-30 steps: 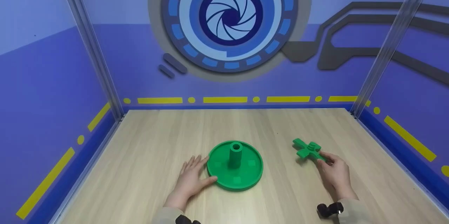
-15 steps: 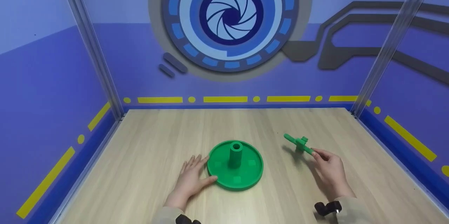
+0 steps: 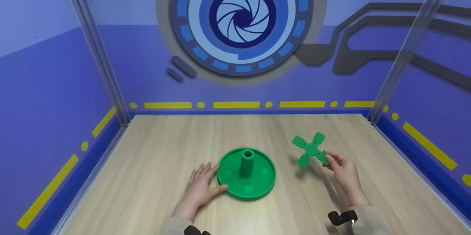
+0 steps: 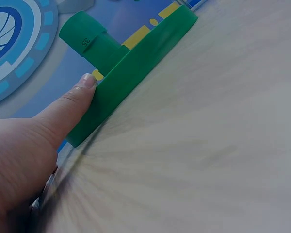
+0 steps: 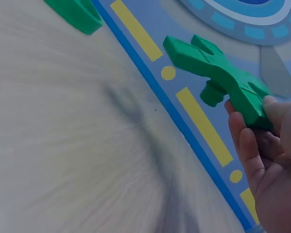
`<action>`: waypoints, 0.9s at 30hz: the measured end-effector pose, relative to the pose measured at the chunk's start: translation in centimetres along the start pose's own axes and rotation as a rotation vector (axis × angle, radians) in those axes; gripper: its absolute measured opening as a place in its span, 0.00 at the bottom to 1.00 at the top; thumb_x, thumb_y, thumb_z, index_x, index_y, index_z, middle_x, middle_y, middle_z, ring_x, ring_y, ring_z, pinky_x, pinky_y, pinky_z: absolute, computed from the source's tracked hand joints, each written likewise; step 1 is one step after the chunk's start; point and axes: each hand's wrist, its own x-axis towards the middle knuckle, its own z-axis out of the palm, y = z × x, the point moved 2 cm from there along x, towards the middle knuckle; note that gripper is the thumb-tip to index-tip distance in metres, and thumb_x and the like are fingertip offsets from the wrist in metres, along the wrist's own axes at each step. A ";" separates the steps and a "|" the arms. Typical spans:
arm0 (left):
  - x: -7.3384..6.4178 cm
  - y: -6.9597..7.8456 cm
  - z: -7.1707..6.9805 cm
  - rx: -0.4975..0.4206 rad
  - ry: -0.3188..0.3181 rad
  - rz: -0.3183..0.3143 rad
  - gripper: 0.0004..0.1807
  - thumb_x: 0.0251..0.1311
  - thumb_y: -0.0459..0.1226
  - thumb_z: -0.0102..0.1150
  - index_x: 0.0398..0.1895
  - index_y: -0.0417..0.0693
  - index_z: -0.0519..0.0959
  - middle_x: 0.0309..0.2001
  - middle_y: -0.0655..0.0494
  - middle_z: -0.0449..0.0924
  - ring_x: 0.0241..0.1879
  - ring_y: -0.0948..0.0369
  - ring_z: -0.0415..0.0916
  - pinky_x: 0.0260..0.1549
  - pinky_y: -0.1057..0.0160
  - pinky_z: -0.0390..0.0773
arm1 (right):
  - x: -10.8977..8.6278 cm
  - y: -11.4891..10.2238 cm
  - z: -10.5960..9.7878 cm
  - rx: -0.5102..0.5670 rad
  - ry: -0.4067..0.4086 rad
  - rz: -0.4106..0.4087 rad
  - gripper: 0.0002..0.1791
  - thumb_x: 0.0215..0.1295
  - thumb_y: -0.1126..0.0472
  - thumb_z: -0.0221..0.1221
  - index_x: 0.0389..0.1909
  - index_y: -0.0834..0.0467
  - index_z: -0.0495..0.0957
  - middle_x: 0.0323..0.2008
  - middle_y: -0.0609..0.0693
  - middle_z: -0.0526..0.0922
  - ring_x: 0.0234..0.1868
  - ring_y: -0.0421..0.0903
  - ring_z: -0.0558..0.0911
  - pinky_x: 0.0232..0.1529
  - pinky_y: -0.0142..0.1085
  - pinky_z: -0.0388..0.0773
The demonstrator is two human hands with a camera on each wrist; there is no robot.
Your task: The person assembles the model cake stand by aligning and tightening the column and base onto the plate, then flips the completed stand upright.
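On the table stands a round green base with a raised rim (image 3: pixel 233 186) and an upright hollow post (image 3: pixel 247 165) at its centre. My left hand (image 3: pixel 200 190) rests at its left side, thumb and fingers spread and touching the rim. In the left wrist view the thumb (image 4: pixel 75 104) lies along the base's edge, and the post bears the number 35. My right hand (image 3: pixel 345 174) pinches one arm of a green cross-shaped piece (image 3: pixel 311 149), raised over the table to the right. The right wrist view shows a short stub (image 5: pixel 213 93) under the cross, pointing down.
The wooden table (image 3: pixel 165 143) is enclosed by printed blue walls (image 3: pixel 121 77) at the back and both sides. Metal posts (image 3: pixel 401 54) stand at the back corners. Black wrist cameras (image 3: pixel 343 217) sit on both sleeves.
My right hand has turned the cross over, from stub up through edge-on to flat face up, and carried it slightly left and higher. The left hand and the base have stayed put.
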 end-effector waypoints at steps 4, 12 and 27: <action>0.0 0.0 0.0 -0.002 -0.001 0.001 0.50 0.57 0.64 0.67 0.79 0.53 0.65 0.80 0.39 0.58 0.82 0.38 0.46 0.82 0.35 0.39 | -0.2 -0.8 0.4 0.065 -0.053 -0.012 0.26 0.79 0.55 0.55 0.71 0.64 0.71 0.55 0.56 0.87 0.42 0.29 0.86 0.51 0.24 0.85; 0.0 -0.1 0.0 0.007 0.007 0.001 0.49 0.57 0.64 0.68 0.78 0.53 0.65 0.80 0.39 0.58 0.82 0.38 0.46 0.82 0.35 0.40 | -0.2 -3.0 1.9 0.289 -0.065 -0.010 0.25 0.78 0.59 0.57 0.69 0.68 0.69 0.40 0.37 0.90 0.42 0.33 0.88 0.52 0.24 0.85; 0.1 -0.2 0.1 0.007 0.002 0.004 0.50 0.57 0.65 0.66 0.78 0.54 0.65 0.80 0.40 0.57 0.82 0.39 0.46 0.82 0.35 0.40 | 0.0 -6.7 6.4 0.468 -0.136 -0.025 0.22 0.76 0.64 0.59 0.65 0.69 0.73 0.41 0.46 0.88 0.40 0.42 0.90 0.54 0.30 0.87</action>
